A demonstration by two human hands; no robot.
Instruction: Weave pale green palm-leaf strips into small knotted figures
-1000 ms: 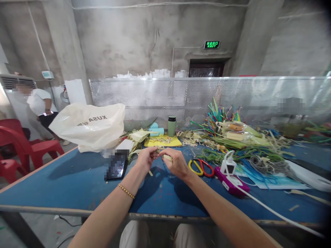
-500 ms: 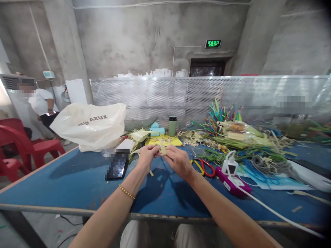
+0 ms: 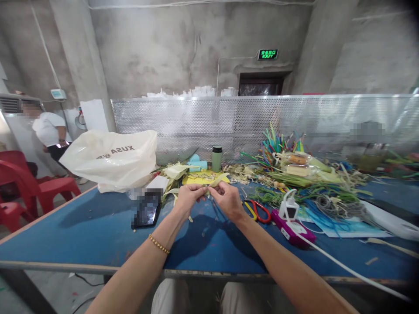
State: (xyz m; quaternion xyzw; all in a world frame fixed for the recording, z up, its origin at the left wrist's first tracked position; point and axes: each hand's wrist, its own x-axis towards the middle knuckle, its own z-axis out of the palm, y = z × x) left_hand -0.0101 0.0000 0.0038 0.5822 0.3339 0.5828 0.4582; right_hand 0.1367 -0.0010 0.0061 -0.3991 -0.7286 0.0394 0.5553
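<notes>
Over the middle of a blue table (image 3: 98,244), two bare hands met almost fingertip to fingertip around a pale strip (image 3: 220,179). The left hand (image 3: 190,197), a gold bracelet (image 3: 159,244) at its wrist, pinched the strip between thumb and fingers; the right hand (image 3: 227,200) gripped it just beside, also between thumb and fingers. One end slanted up and rightward past the right fingertips, seen against a yellow sheet (image 3: 193,179) strewn with scraps. The fingers hid the part between them, so whether it was folded or twisted there was hard to tell.

Near the right hand lay scissors (image 3: 256,213) with red and yellow handles, then a purple power block (image 3: 296,233) with a white charger (image 3: 289,210) standing in it. A dark phone (image 3: 148,210) lay to the left of the left hand, with a large white bag (image 3: 113,163) behind it. Beyond the yellow sheet, a green bottle (image 3: 217,160) stood upright beside light-blue rolls (image 3: 198,165).
</notes>
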